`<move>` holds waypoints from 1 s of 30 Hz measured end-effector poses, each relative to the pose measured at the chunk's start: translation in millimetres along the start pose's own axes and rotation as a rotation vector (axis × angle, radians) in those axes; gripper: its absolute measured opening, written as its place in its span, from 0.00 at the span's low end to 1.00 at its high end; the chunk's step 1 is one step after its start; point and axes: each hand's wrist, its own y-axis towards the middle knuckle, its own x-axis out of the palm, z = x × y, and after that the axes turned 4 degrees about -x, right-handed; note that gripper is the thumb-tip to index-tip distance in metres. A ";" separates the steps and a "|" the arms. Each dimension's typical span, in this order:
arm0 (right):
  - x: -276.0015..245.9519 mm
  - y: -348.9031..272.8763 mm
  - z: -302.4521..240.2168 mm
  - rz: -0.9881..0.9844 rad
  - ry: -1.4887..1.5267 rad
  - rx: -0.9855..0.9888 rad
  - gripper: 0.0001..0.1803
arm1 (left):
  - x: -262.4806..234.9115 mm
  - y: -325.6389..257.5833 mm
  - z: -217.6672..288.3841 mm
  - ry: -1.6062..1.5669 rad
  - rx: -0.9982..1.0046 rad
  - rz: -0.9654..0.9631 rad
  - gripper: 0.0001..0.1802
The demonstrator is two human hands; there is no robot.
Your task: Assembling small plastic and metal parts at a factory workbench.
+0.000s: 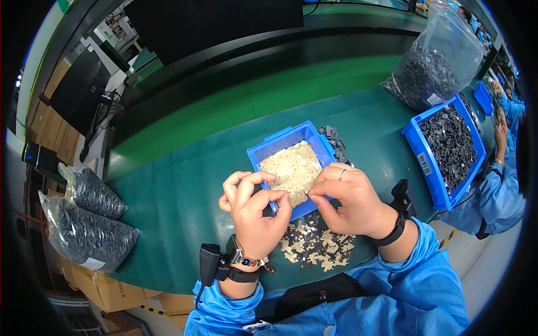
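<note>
- A dark green, smooth-topped counter [174,235] spans the view, its ends bent into the fisheye rim; a black panel [218,28] at 11 o'clock is cut off above.
- Central on it, a small blue rectangular plastic bin [320,143] holds flat cream pieces [291,163], partly hidden by fingers.
- Left hand [258,213], 7 o'clock of the bin: fingers curled, thumb and index tips close; whether they grip anything, I cannot tell.
- Right hand [347,201], 4 o'clock: thumb and index tips pinched together over the bin's near side; anything between is too small to identify.
- Mixed cream and black pieces [319,246] lie at 5 o'clock, partly covered by the right hand.
- At 3 o'clock, a co-worker in blue sleeves [496,196] is cut off.
</note>
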 end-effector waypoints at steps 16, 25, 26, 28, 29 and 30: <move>-1.8 1.6 -1.8 0.013 -0.152 -0.221 0.11 | -12.2 -0.7 -3.4 -0.287 -0.058 -0.223 0.07; -2.8 -0.2 0.4 0.039 -0.141 -0.234 0.09 | -3.3 1.9 -10.4 -0.385 -0.083 -0.214 0.04; -3.3 0.0 -0.1 0.047 -0.152 -0.249 0.09 | -4.3 1.9 -10.5 -0.384 -0.084 -0.214 0.04; -4.5 0.8 -1.6 0.053 -0.163 -0.264 0.09 | -6.0 2.4 -10.3 -0.327 -0.059 -0.236 0.03; -5.2 1.1 -2.4 0.061 -0.169 -0.275 0.09 | -5.6 2.3 -10.4 -0.327 -0.061 -0.236 0.03; -5.4 1.1 -2.9 0.070 -0.176 -0.285 0.09 | -4.7 2.3 -10.5 -0.327 -0.051 -0.232 0.02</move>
